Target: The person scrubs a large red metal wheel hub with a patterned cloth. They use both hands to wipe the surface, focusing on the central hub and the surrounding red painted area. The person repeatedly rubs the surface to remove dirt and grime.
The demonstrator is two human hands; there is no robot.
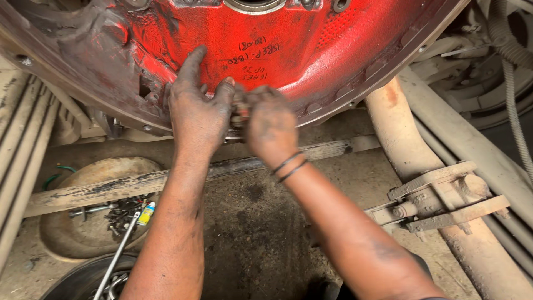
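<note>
A big red-painted metal housing (288, 39) with a greasy, dirt-caked rim fills the top of the head view. My left hand (197, 108) lies flat against its lower face, fingers spread upward. My right hand (269, 125), with two dark bands on the wrist, is closed around a small grimy part (240, 114) at the housing's bottom rim, right beside my left thumb. What the part is cannot be made out.
A dusty pipe (411, 166) with a bolted clamp bracket (438, 197) runs down the right. A wooden plank (111, 189) crosses a round pan (83, 233) holding bolts, a small tube and a long wrench (116, 258). Ribbed frame rails stand at left.
</note>
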